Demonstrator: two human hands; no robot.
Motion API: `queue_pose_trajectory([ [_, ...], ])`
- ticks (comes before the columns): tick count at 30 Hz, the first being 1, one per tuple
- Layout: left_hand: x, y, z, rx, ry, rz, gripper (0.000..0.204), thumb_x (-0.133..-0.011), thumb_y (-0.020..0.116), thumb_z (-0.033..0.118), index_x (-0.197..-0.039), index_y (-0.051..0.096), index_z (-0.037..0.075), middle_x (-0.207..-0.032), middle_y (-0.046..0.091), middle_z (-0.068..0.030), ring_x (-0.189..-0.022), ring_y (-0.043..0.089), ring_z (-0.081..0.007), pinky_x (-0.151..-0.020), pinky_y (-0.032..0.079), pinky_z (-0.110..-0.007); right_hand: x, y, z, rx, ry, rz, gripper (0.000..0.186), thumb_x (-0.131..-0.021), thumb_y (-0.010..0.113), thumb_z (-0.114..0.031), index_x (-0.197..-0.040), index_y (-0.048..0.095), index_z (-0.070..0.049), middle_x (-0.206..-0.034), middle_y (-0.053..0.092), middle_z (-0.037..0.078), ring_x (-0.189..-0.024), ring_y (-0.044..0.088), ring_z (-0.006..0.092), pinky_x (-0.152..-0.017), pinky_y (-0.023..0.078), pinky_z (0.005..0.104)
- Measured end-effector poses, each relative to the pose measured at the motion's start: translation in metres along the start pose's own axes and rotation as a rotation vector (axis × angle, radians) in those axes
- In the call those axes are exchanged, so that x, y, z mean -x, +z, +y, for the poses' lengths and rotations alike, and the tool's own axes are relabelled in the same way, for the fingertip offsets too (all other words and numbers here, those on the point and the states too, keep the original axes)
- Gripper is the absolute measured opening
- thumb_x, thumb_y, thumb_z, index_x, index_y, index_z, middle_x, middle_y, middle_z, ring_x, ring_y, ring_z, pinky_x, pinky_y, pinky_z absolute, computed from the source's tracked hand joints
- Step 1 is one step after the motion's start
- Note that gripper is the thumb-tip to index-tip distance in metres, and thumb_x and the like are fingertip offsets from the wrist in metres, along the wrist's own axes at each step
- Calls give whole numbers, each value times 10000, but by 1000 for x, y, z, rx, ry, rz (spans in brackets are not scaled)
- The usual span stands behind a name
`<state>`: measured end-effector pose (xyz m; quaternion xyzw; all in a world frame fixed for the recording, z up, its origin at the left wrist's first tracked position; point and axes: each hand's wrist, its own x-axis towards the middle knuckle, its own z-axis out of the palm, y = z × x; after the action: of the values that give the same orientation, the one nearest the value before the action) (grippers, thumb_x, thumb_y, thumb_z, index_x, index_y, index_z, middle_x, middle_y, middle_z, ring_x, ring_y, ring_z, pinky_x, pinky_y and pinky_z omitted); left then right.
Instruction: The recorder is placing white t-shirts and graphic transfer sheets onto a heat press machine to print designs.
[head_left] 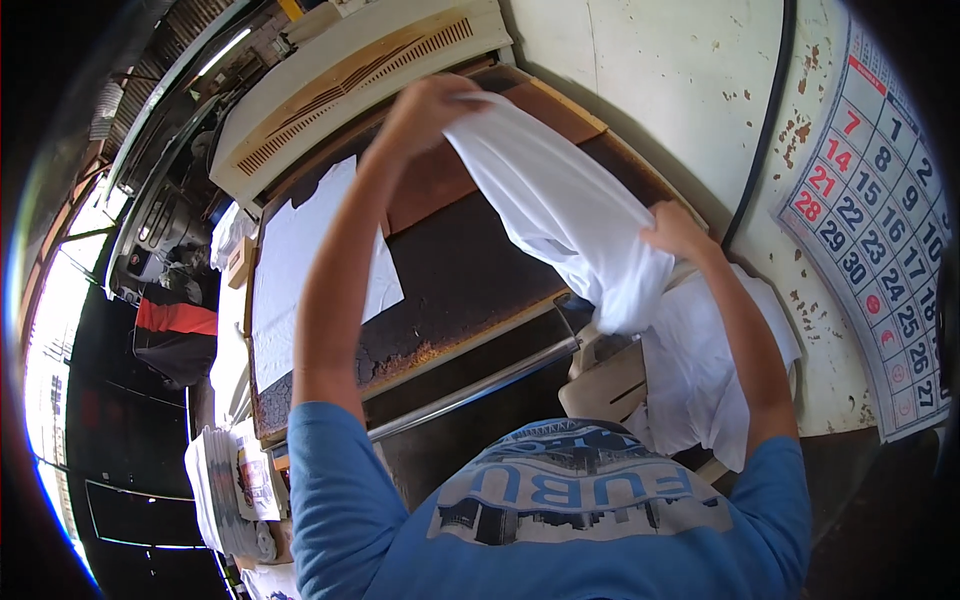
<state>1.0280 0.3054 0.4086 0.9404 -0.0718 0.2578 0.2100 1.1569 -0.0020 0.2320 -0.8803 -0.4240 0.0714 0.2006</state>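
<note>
My left hand [432,112] is closed on the upper end of a white cloth [555,195], raised near the back of a flat machine bed. My right hand [672,232] grips the cloth at the lower right, so the fabric hangs in long folds between both hands. Under it is the worn dark surface [450,280] of the bed, with brown panels along the back. A cut white fabric piece [300,260] lies flat on the left of the bed, behind my left forearm.
More white fabric [715,365] is draped over a beige plastic chair [600,390] at my right. A metal bar [465,395] runs along the bed's front. A cream housing [345,90] spans the back. Folded garments [215,485] are stacked lower left. The right wall carries a calendar [860,230].
</note>
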Motion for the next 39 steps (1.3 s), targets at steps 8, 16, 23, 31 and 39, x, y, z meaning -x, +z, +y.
queue_pose_trajectory([
  [8, 129, -148, 0, -89, -194, 515, 215, -739, 558, 118, -887, 608, -29, -716, 574, -15, -632, 483, -62, -588, 405, -212, 45, -93, -123, -264, -327, 650, 113, -698, 552, -23, -711, 442, -2, -562, 434, 89, -503, 444, 153, -501, 378, 256],
  [16, 355, -68, -11, 240, -992, -394, 227, -715, 650, 137, -912, 634, 26, -767, 609, -23, -702, 542, -94, -636, 446, -242, 97, 40, -103, -642, -284, -309, 117, -712, 608, -52, -799, 536, -24, -569, 497, 44, -536, 490, 107, -502, 392, 251],
  [23, 406, 12, -38, -90, -1067, 52, 214, -745, 623, 181, -894, 624, 26, -782, 633, -109, -707, 599, -168, -643, 460, -262, 57, 160, 8, -881, 401, -111, 240, -816, 552, -297, -875, 573, -65, -717, 571, -9, -567, 504, 76, -489, 405, 198],
  [31, 377, 91, -41, -373, -820, 198, 276, -659, 663, 177, -866, 533, 50, -850, 515, -116, -834, 511, -290, -712, 416, -376, 35, 244, 18, -1739, 570, -103, 430, -801, 446, -406, -1105, 475, -103, -1120, 497, 26, -1037, 444, 191, -827, 343, 364],
  [39, 394, 89, -65, -344, -770, 183, 139, -720, 608, 134, -758, 525, 30, -739, 517, -91, -754, 515, -263, -674, 405, -369, 46, 201, 11, -1598, 675, 103, 321, -765, 519, -344, -943, 548, -78, -930, 562, 27, -872, 504, 159, -759, 377, 328],
])
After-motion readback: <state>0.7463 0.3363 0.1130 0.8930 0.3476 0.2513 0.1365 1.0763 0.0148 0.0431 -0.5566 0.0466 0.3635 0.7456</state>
